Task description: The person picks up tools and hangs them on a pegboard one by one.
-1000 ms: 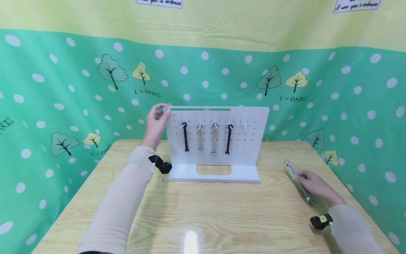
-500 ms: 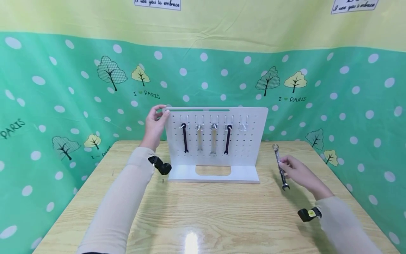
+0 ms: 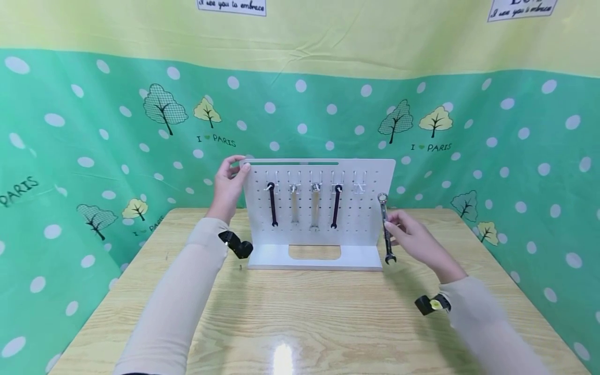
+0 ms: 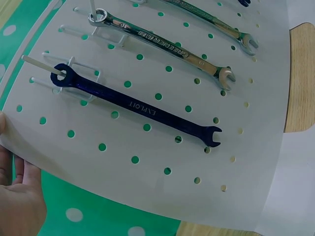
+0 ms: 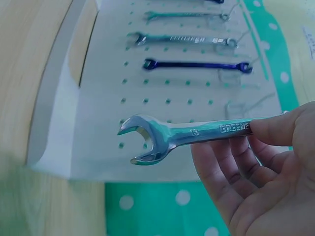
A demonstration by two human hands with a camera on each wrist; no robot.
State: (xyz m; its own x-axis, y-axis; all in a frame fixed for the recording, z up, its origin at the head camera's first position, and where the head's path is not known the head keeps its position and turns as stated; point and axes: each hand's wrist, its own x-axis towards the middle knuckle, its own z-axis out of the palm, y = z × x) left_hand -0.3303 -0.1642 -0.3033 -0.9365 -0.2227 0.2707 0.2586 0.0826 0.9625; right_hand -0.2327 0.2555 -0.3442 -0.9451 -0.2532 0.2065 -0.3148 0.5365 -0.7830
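Note:
A white pegboard stand (image 3: pixel 358 221) stands upright on the table. My left hand (image 3: pixel 226 191) grips its upper left corner, thumb in front and fingers behind. My right hand (image 3: pixel 419 245) pinches a silver combination wrench (image 5: pixel 189 135) by its shank, just off the board's right edge. The wrench is nearly upright in the head view, ring end up and open end down. On the board hang a dark blue wrench (image 4: pixel 142 108) at the left, two silver wrenches (image 3: pixel 294 205) (image 3: pixel 315 208) in the middle, and another dark blue wrench (image 3: pixel 336 208). The rightmost hook (image 3: pixel 359 186) holds nothing.
The stand's base (image 3: pixel 272 258) with its cutout rests on the wooden table (image 3: pixel 300 312). Behind hangs a green dotted curtain (image 3: pixel 300 114), close to the table's far edge. A tiny object (image 3: pixel 240 267) lies left of the base.
My right hand has lifted the silver wrench and carried it left, from the table's right side to the pegboard's right edge, turning it more upright. My left hand stays on the corner.

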